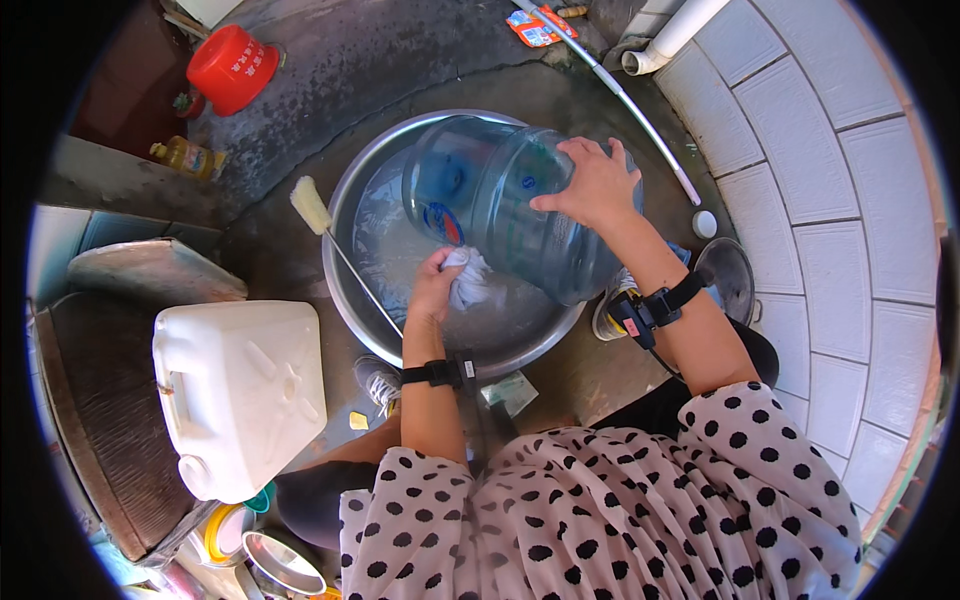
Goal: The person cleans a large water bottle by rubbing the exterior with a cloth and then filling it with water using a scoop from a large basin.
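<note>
A large clear blue plastic water-cooler bottle (517, 202) lies on its side across a wide metal basin (341, 300) that holds water. My right hand (596, 184) rests with spread fingers on the bottle's right part, pressing on its surface. Bunched in my left hand (437, 281) is a wet whitish cloth (468, 277), close to the bottle's lower side and above the water. A long-handled sponge brush (310, 206) leans over the basin's left rim, its pale yellow head outside and its thin handle running towards my left forearm.
At the left stands a white plastic jerrycan (247, 390). A red bucket (234, 69) and a bottle of yellow liquid (187, 157) are at the upper left. A metal pole (630, 105), a white cap (704, 224) and a round metal lid (726, 277) lie near the tiled wall (817, 217) at right.
</note>
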The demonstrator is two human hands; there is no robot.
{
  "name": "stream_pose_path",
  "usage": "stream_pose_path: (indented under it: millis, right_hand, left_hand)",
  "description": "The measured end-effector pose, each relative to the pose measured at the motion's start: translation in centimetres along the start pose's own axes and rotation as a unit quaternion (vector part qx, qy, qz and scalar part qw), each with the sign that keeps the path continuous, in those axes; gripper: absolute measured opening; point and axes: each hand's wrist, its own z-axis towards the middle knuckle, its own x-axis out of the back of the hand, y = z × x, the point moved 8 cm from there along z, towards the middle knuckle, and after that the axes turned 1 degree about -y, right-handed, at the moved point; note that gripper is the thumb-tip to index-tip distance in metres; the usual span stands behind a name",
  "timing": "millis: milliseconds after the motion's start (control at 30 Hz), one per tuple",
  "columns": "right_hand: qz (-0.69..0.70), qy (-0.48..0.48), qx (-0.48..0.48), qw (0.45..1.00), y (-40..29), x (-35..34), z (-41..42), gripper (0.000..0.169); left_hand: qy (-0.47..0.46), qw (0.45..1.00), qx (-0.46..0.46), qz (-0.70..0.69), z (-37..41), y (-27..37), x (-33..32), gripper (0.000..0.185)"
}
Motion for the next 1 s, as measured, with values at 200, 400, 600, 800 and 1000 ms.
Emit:
stream_pose_path:
  millis: [200, 400, 600, 800, 1000]
  right_hand:
    - [-0.006, 0.008, 0.022, 1.000, -1.5, -0.1, -0.9, 0.088]
    - [-0.015, 0.020, 0.041, 0.999, -2.0, -0.3, -1.4, 0.087]
    - [-0.012, 0.020, 0.034, 0.999, -2.3, -0.6, -1.6, 0.086]
    - [-0.029, 0.027, 0.037, 0.999, -1.2, -0.6, -1.9, 0.086]
    - [-0.067, 0.036, 0.090, 0.993, -3.2, -1.1, -3.3, 0.079]
  left_hand:
    - [0.090, 0.797, -0.433, 0.410, -2.3, 16.1, -13.2, 0.023]
    - [0.201, 0.717, -0.372, 0.554, 7.0, 18.9, -15.1, 0.020]
    - [0.455, 0.704, -0.227, 0.496, 5.3, 15.6, -4.3, 0.029]
    - [0.190, 0.768, -0.411, 0.453, -2.1, 13.8, -11.7, 0.026]
    - [0.130, 0.727, -0.334, 0.586, 5.7, 18.4, -15.1, 0.027]
